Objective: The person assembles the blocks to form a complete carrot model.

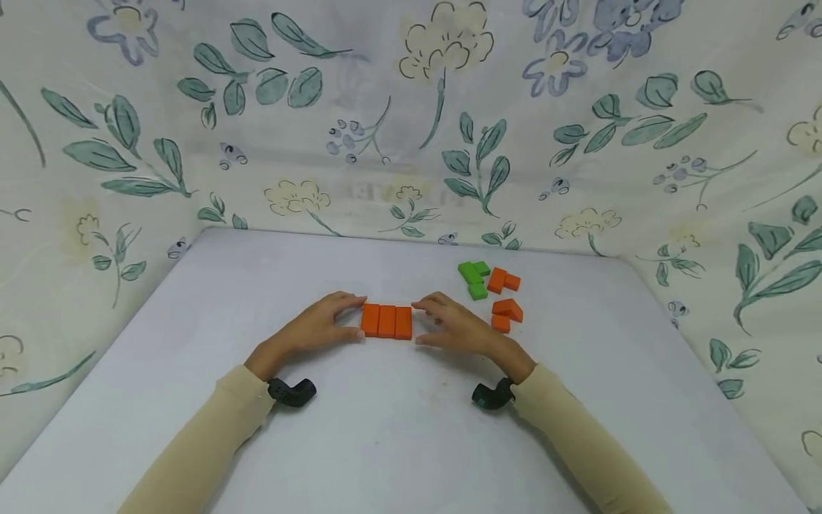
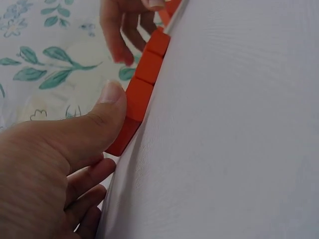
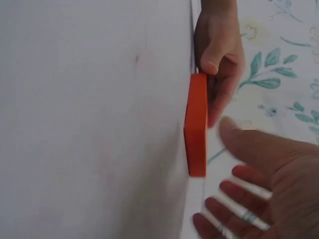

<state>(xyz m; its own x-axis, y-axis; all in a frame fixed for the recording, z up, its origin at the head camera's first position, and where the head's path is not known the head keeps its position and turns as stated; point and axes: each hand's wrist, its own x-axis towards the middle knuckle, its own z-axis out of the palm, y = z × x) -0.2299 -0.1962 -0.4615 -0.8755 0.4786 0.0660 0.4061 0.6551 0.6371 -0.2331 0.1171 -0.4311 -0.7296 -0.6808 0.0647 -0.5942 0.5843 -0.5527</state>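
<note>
Three orange blocks (image 1: 387, 322) lie side by side in a row on the white table, long sides together. My left hand (image 1: 315, 328) is at the row's left end, thumb by the near corner and index finger by the far corner. In the left wrist view, the thumb (image 2: 113, 94) overlaps the end block (image 2: 139, 99). On the other side, my right hand (image 1: 452, 325) is spread beside the row's right end, its thumb and fingers apart from the blocks. The right wrist view shows a gap between that thumb (image 3: 230, 127) and the nearest orange block (image 3: 197, 124).
Several green blocks (image 1: 473, 278) lie toward the back right, with two orange blocks (image 1: 503, 280) beside them. Nearer, a sloped orange block (image 1: 509, 309) and a small orange block (image 1: 501, 324) sit beyond my right hand. A flower-patterned cloth (image 1: 372, 143) encloses the table's back and sides.
</note>
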